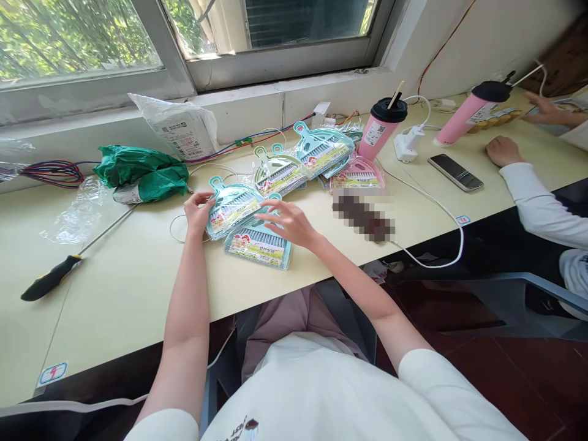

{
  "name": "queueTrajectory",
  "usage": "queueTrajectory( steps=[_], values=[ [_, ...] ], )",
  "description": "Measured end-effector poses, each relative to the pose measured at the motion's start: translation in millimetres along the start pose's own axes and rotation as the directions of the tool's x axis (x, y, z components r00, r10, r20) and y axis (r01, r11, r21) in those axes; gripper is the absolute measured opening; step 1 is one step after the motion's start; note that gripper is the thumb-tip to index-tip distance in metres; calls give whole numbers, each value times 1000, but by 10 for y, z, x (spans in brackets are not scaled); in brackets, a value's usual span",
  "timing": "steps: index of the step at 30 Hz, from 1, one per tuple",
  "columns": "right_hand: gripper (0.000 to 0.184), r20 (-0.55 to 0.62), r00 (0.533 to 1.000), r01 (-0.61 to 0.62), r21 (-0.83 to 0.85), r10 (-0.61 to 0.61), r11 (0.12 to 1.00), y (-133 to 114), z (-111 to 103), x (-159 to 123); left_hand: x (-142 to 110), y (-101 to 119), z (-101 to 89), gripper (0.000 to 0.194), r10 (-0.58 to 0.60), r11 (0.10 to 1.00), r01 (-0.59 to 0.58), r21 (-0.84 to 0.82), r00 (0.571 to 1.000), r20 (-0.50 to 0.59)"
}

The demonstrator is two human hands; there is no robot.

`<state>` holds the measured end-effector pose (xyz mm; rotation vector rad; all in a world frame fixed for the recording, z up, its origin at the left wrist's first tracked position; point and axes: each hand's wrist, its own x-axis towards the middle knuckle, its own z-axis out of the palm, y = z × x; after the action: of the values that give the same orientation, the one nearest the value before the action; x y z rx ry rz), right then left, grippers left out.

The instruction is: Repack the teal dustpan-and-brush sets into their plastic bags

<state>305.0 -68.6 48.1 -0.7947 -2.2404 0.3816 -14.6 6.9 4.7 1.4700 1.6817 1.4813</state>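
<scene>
Two teal packaged brush-and-dustpan sets lie stacked in front of me on the cream table (128, 288). My left hand (198, 211) pinches the left edge of the upper set (232, 211), fingers closed on it. My right hand (287, 222) rests with spread fingers over the lower set (258, 246), touching its top. Behind them lies a pile of several more sets, teal (321, 150) and one pink (356, 174), in clear wrappers.
A black-handled screwdriver (52, 277) lies at left, near a green bag (142, 171) and a white packet (181, 128). Two pink cups (381, 131) (473, 110), a charger with white cable (407, 146) and a phone (454, 171) sit at right. Another person's hands (503, 150) rest there.
</scene>
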Motion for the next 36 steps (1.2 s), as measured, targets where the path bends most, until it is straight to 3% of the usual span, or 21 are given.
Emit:
queueTrajectory(
  steps=[2, 5, 8, 10, 15, 19, 24, 28, 36],
  values=[
    [25, -140, 982, -123, 24, 126, 992, 110, -327, -194, 12, -20, -3, 21, 1, 1000, -1, -17, 1000, 0],
    [28, -273, 911, -333, -50, 308, 942, 451, -903, -559, 17, -25, 7, 16, -4, 1000, 4, -21, 1000, -5],
    [31, -261, 863, -484, -186, 432, 855, 861, -1346, -893, 21, -17, 26, 15, -26, 999, 25, -20, 1000, -7],
    [32, -215, 852, -519, -228, 477, 824, 1071, -1491, -1042, 33, -22, 32, 18, -28, 999, 27, -24, 999, -39],
    [43, -51, 869, -484, -300, 493, 822, 1243, -1495, -1143, 61, -43, -1, 17, -17, 999, 7, -47, 979, -202],
    [55, 15, 884, -444, -284, 467, 850, 1254, -1490, -1147, 43, -9, -29, 7, -7, 997, -11, -77, 973, -230],
    [71, -68, 875, -479, -259, 479, 839, 1302, -1683, -1231, 11, 48, -35, 8, -15, 995, -11, -103, 969, -246],
    [77, -174, 868, -496, -251, 465, 831, 1308, -1810, -1259, 5, 49, -41, 12, -2, 1000, -3, -21, 974, -225],
    [75, -116, 888, -460, -252, 445, 851, 1257, -1562, -1046, 13, -8, -46, 13, 11, 1000, -7, 19, 977, -211]
  ],
)
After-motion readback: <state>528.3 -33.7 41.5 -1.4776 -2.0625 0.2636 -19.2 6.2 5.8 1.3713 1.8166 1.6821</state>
